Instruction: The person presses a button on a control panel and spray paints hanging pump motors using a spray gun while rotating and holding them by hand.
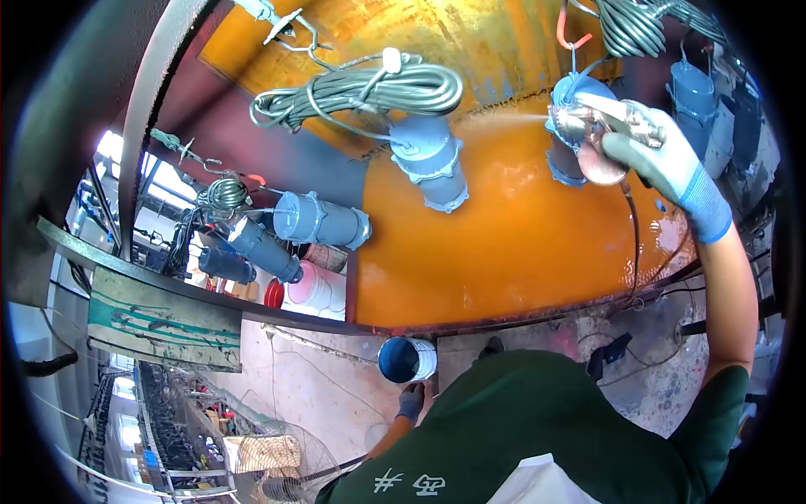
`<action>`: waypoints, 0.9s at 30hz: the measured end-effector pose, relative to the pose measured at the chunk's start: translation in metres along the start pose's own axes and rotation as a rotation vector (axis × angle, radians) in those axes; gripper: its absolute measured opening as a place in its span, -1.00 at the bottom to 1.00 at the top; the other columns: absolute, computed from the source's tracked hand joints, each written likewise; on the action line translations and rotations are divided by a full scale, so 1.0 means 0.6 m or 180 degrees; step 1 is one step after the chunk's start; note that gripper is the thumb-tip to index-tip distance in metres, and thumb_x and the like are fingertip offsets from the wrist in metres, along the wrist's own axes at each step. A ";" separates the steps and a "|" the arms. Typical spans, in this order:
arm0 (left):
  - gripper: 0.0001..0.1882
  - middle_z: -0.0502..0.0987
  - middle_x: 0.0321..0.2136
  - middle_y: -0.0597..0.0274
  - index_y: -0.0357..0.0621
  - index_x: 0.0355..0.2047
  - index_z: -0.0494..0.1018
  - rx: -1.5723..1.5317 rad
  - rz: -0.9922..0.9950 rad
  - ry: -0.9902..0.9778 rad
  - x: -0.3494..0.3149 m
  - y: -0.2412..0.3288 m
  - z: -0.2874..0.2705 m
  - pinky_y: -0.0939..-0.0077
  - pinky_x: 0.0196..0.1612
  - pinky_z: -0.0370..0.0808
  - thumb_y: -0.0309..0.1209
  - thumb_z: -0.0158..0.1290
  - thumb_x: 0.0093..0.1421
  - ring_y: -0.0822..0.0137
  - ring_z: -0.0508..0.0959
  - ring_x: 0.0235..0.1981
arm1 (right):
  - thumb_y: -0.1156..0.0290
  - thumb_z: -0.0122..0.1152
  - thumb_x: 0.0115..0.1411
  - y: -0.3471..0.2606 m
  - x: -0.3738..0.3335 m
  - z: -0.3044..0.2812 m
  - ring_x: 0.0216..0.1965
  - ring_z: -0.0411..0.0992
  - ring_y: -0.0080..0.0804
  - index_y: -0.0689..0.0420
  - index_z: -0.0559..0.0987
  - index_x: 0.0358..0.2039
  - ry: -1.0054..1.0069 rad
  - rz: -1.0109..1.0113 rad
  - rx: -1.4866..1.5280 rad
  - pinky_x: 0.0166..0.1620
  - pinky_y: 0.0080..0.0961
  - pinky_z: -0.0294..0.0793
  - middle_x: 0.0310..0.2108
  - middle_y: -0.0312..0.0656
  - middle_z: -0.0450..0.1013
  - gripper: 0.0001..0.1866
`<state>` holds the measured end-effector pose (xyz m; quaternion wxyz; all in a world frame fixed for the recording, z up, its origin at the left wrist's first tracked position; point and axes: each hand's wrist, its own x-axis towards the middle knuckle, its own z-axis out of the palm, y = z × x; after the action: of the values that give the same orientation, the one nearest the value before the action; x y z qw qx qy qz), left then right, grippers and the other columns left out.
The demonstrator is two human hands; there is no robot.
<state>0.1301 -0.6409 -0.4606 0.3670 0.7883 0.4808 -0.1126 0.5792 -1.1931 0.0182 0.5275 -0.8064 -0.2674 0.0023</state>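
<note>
My right hand (655,155), in a white and grey glove with a blue cuff, is closed around a metal spray gun (575,124). A pale mist leaves its nozzle leftward, toward a blue-grey cylinder (428,164) hanging under a coil of grey cable (369,91). Another hanging blue-grey cylinder (567,164) is partly hidden behind the gun. From the gun a dark hose (634,227) runs down. My left hand (410,401), in a dark glove, hangs low beside a white bucket (430,359) with a dark blue inside. Its fingers are too small to read.
Wet orange liquid or coating covers the booth basin (470,277), bounded by a dark front edge (453,319). More cylinders (319,220) hang at the left and right. Pink and white buckets (315,286) stand at the left. A wire-cage fan (281,458) is at the lower left.
</note>
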 end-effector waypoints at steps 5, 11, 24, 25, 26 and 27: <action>-0.44 0.63 0.13 -0.17 -0.17 0.16 0.62 0.0367 0.0013 -0.0120 -0.003 -0.002 -0.007 0.12 0.25 0.49 0.03 0.04 0.44 -0.18 0.60 0.17 | 0.26 0.29 0.39 -0.023 0.025 0.004 -0.41 0.46 -0.62 0.19 0.65 0.11 -0.0439 -0.0824 -0.0038 -0.29 -0.61 0.51 -0.39 -0.30 0.58 -0.63; -0.46 0.65 0.11 -0.17 -0.17 0.12 0.65 0.0540 0.0028 -0.0212 -0.015 -0.033 -0.013 0.14 0.20 0.52 0.02 0.03 0.45 -0.14 0.61 0.15 | 0.31 0.27 0.42 -0.031 0.029 0.013 -0.49 0.39 -0.64 0.23 0.63 0.02 -0.0137 -0.0914 0.0161 -0.40 -0.62 0.40 -0.48 -0.33 0.50 -0.71; -0.49 0.66 0.09 -0.17 -0.18 0.10 0.65 0.0448 0.0157 -0.0386 -0.051 -0.013 0.008 0.17 0.17 0.51 -0.03 0.01 0.46 -0.12 0.62 0.13 | 0.29 0.29 0.34 -0.109 0.003 0.029 -0.53 0.43 -0.50 0.20 0.58 -0.33 -0.0506 -0.0949 -0.0169 -0.38 -0.49 0.47 -0.56 -0.27 0.46 -0.78; -0.49 0.66 0.08 -0.18 -0.18 0.09 0.65 0.0531 0.0232 -0.0376 -0.054 -0.012 0.011 0.16 0.16 0.52 -0.03 0.00 0.46 -0.12 0.62 0.12 | 0.26 0.32 0.33 -0.122 -0.004 0.036 -0.51 0.44 -0.52 0.21 0.59 -0.33 -0.0646 -0.0830 -0.0062 -0.37 -0.51 0.48 -0.54 -0.26 0.47 -0.75; -0.49 0.66 0.08 -0.18 -0.18 0.09 0.65 0.0531 0.0223 -0.0388 -0.059 -0.014 0.012 0.16 0.16 0.52 -0.03 0.00 0.46 -0.12 0.62 0.12 | 0.24 0.38 0.28 -0.135 -0.015 0.036 -0.48 0.50 -0.39 0.20 0.58 -0.29 -0.0976 -0.0397 -0.0166 -0.32 -0.41 0.50 -0.52 -0.21 0.50 -0.73; -0.48 0.66 0.08 -0.17 -0.18 0.09 0.65 0.0353 0.0205 -0.0376 -0.066 -0.006 0.015 0.16 0.15 0.52 -0.02 -0.01 0.46 -0.12 0.62 0.12 | 0.21 0.44 0.22 -0.147 -0.029 0.032 -0.44 0.56 -0.26 0.19 0.57 -0.26 -0.1290 0.0036 -0.0327 -0.28 -0.32 0.52 -0.50 -0.16 0.53 -0.68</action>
<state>0.1086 -0.6730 -0.4478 0.3539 0.8145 0.4257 -0.1736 0.5210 -1.1578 0.0799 0.4211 -0.8168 -0.3633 0.1537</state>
